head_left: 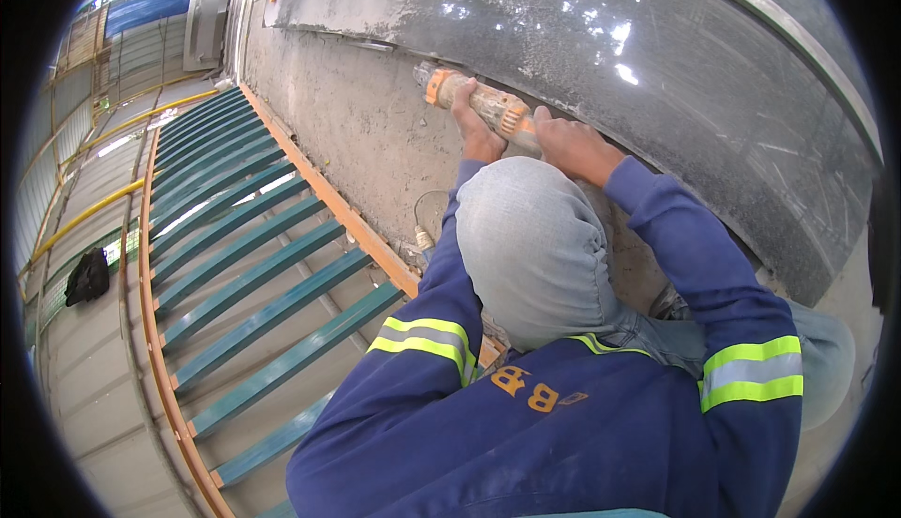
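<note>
A dusty orange and grey power tool (496, 103) with a long body is held in both hands. Whether it is an angle grinder or a multi-tool I cannot make out. My left hand (477, 133) is closed around its front half from below, thumb up. Toward the back end, my right hand (574, 145) is wrapped around the handle. The tool's front end points to the upper left, close to the lower edge of a dark, dusty, glossy panel (563, 39). What the tip touches is too small to tell. My knee (530, 246) is raised just below the tool.
Rough concrete (366, 133) runs under the panel. A pale cable connector (424, 238) lies by my left forearm. To the left stretches a frame of teal slats (272, 293) with orange-brown rails (328, 190). Beyond are a black bag (88, 277) and yellow pipes (89, 222).
</note>
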### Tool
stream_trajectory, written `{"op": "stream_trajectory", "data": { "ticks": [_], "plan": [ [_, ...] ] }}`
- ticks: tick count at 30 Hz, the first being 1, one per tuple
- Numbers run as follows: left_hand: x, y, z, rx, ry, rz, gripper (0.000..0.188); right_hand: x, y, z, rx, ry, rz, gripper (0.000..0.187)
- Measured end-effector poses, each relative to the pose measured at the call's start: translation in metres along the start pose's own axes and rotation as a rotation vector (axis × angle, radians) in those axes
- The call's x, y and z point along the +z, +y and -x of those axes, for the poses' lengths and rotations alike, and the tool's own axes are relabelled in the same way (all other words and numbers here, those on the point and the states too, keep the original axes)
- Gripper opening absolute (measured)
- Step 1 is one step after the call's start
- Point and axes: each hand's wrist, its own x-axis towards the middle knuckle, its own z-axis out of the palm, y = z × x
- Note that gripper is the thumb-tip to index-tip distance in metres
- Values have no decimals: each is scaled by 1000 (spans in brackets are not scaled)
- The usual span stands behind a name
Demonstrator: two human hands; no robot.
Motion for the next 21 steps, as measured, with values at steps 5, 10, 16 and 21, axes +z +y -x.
{"op": "stream_trajectory", "data": {
  "ticks": [5, 10, 16, 21],
  "plan": [
    [-14, 8, -31, 18, -21, -28, 39, 14, 3, -30, -30, 16, 29, 43],
    [-37, 18, -71, -46, -86, -59, 52, 37, 5, -69, -92, 154, -80, 45],
    [-51, 24, -72, 2, -38, 28, 40, 21, -12, -53, -90, 145, -11, 41],
    [-19, 2, -26, -43, -55, 33, 35, 10, 3, -17, -44, 66, 28, 37]
  ]
}}
